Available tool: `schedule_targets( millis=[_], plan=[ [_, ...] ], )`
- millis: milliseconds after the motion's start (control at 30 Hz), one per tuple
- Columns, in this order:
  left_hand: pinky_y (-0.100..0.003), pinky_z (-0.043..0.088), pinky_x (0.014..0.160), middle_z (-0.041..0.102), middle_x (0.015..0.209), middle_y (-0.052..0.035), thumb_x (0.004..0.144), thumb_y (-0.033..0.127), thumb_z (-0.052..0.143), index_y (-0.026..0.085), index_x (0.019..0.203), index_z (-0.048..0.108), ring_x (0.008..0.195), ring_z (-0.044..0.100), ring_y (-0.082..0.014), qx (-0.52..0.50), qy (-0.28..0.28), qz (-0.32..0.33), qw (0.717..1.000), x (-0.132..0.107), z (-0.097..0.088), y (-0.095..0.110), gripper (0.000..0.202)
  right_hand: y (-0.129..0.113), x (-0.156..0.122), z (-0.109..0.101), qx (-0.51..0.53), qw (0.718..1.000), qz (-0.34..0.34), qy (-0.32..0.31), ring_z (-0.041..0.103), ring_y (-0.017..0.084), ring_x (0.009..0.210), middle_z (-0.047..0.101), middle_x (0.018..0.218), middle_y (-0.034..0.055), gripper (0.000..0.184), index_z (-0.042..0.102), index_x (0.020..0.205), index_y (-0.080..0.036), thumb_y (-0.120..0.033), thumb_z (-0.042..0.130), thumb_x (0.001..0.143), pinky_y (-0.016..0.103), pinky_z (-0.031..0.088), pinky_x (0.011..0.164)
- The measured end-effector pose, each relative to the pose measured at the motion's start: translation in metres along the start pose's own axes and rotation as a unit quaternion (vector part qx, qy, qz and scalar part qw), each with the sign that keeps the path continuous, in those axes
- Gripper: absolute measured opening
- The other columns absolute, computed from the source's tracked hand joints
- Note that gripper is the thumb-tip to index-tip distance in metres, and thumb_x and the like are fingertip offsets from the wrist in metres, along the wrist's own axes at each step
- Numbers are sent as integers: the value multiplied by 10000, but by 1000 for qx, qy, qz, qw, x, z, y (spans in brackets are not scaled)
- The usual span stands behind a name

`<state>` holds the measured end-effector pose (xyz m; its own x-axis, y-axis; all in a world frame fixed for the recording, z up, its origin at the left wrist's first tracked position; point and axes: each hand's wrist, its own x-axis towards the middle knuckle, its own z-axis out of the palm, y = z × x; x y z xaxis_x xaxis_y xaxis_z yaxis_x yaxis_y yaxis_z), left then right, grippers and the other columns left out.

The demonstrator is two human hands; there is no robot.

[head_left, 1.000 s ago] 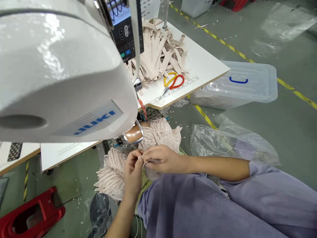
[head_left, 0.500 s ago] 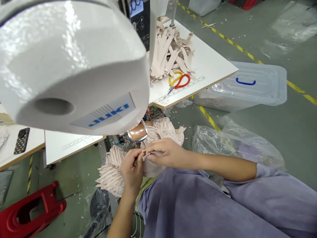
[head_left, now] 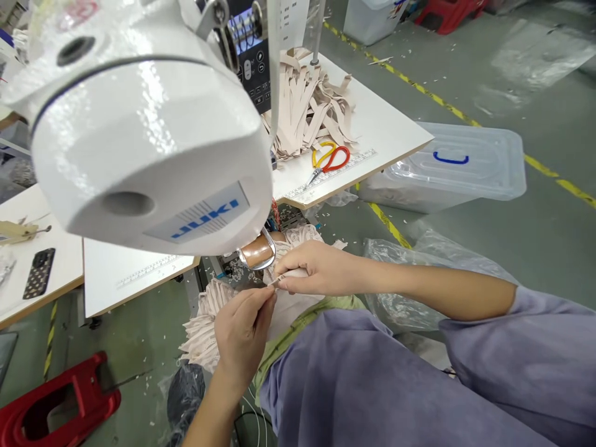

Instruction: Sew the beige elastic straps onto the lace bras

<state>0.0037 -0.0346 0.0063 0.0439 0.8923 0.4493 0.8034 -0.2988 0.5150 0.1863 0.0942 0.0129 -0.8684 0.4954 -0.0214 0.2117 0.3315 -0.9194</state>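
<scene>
Below the table edge, my left hand point(head_left: 243, 332) and my right hand point(head_left: 315, 269) meet over my lap. Each pinches the edge of a pale pink lace garment point(head_left: 209, 323) that spills down toward the floor. The fingertips of both hands are closed on a small fold of the fabric between them, just under the white JUKI sewing machine head point(head_left: 144, 136). A copper-coloured knee lever pad point(head_left: 256, 251) sits right behind my hands. Part of the garment is hidden by my hands and my purple clothing.
A heap of beige straps point(head_left: 307, 105) and red-and-yellow scissors point(head_left: 328, 161) lie on the white table point(head_left: 391, 133). A clear lidded bin point(head_left: 456, 171) and plastic bags point(head_left: 419, 261) are on the floor at right. A red stool point(head_left: 56, 403) stands lower left, a phone point(head_left: 40, 273) far left.
Both hands have risen a little with the lace, the right one moving up toward the knee pad. The view has tilted, showing more of the machine head's top.
</scene>
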Motion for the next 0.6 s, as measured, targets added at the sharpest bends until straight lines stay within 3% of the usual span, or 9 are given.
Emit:
schedule_targets(
  millis=[133, 300, 433, 533, 600],
  plan=[
    [-177, 488, 634, 757, 851, 2, 899, 144, 650, 206, 944, 686, 706, 685, -97, -14, -21, -26, 999, 2, -1, 0, 85, -5, 0, -3, 26, 999, 11, -30, 652, 132, 720, 716, 759, -16, 144, 724, 849, -167, -195, 584, 866, 232, 413, 680],
    [-183, 468, 610, 739, 811, 30, 906, 172, 646, 227, 934, 685, 657, 659, -91, -33, -49, -73, 996, 6, -1, 1, 74, -3, -1, -1, -21, 999, -8, -31, 661, 143, 763, 741, 851, 2, 148, 733, 891, -171, -199, 589, 868, 250, 391, 665],
    [-216, 471, 632, 730, 823, 11, 956, 230, 571, 225, 1103, 672, 715, 673, -128, -24, -148, -117, 982, 12, -3, -3, 178, 2, -2, 2, -56, 998, -18, -25, 667, 160, 784, 753, 894, 20, 162, 735, 935, -174, -228, 591, 885, 266, 392, 679],
    [-235, 430, 594, 705, 777, 0, 996, 260, 480, 207, 973, 680, 693, 653, -143, 0, -209, -101, 973, 14, -2, -6, 208, 5, -3, 6, -41, 999, -8, -25, 669, 158, 809, 753, 918, 12, 157, 731, 955, -186, -243, 598, 894, 262, 402, 691],
    [-248, 391, 559, 678, 730, -8, 1004, 273, 445, 191, 855, 650, 651, 626, -150, 35, -192, -94, 976, 14, 1, -7, 266, 5, -4, 8, -32, 999, -11, -4, 661, 158, 851, 744, 952, 13, 163, 724, 976, -192, -260, 590, 911, 260, 414, 722]
  ],
)
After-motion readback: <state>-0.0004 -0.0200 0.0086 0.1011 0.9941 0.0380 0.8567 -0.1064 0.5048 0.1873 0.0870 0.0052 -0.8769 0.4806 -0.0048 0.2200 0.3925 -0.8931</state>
